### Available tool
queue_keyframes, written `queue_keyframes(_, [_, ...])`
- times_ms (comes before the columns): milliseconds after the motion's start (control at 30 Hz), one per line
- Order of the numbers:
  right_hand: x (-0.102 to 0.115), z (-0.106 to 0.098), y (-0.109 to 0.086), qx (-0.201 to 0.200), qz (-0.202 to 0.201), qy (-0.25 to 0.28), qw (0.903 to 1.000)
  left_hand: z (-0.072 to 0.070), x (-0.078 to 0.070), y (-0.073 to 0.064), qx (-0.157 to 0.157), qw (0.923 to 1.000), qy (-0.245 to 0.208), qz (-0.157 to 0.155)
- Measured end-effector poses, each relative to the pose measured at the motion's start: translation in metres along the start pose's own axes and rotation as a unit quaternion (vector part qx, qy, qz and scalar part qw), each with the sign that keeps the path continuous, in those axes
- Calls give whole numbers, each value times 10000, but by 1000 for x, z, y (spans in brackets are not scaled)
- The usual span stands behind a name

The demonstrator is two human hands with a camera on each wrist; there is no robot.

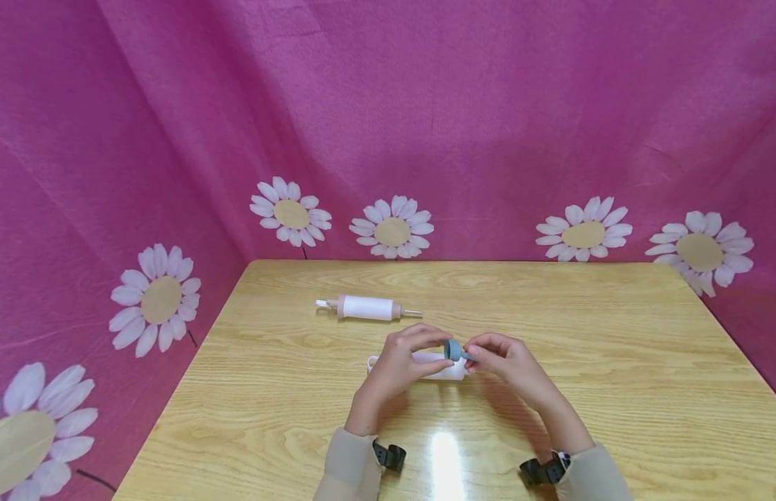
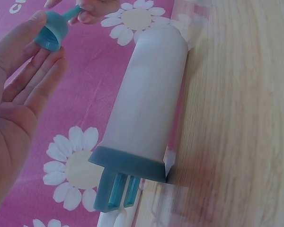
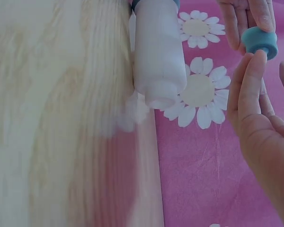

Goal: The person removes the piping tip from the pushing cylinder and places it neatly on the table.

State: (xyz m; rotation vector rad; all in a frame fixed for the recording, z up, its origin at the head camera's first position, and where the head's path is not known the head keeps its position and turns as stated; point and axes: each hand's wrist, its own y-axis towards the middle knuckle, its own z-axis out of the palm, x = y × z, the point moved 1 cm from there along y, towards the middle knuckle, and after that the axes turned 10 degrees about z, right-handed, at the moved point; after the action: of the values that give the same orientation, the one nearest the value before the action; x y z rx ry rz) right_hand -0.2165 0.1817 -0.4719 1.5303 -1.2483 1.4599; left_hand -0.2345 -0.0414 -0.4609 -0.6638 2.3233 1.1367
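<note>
A teal funnel-shaped nozzle cap (image 1: 452,350) is held above the table between both hands. My left hand (image 1: 397,358) pinches its wide, hollow end between thumb and fingers. The thin spout is pinched by the fingertips of my right hand (image 1: 509,365). Just below lies a white cylindrical tube (image 2: 144,94) on its side, apart from the cap and partly hidden by the left hand in the head view. A teal collar (image 2: 128,163) with a slotted handle closes its left end. At the other end, a narrower bare neck (image 3: 161,97) shows in the right wrist view.
Farther back on the wooden table (image 1: 613,334) lies a similar white tube (image 1: 369,307) with beige ends, a thin spout pointing right and a handle at left. A pink curtain (image 1: 488,139) with white daisies hangs behind the table and along its sides.
</note>
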Motion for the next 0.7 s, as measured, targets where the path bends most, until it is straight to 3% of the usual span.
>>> queue_keyframes(400, [-9,-7,-3,310,112,265,9991,-2,0,1,-152,9998,-130,-13])
queue_keyframes(700, [-4,-10,-5,-171,-16,78,9998,-3,-2,2,-119,9995,-275,-40])
